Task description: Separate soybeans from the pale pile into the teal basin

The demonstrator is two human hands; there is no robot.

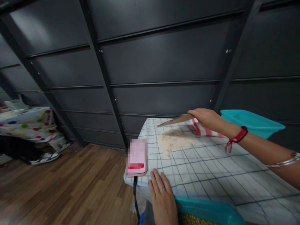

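My right hand point(201, 116) grips a thin, flat brown piece that looks like cardboard point(179, 120), held tilted just above the cloth. Below it, a pale, crumbly powder point(174, 142) is spread on the checked tablecloth point(194, 168). A red-and-white striped cloth point(202, 128) lies under my right wrist. My left hand point(162, 198) rests flat at the table's front edge with its fingers stretched out, holding nothing. Beside it is a teal tub point(206, 206) with small yellowish grains or beans point(194, 219), partly cut off by the frame.
A pink phone-like object point(136, 156), partly blurred, lies at the table's left edge with a black strap point(135, 193) hanging down. An turquoise basin point(252, 122) stands at the back right. Dark wall panels rise behind. At far left, a person's shoe point(45, 157) shows near a dotted-cloth table point(28, 123).
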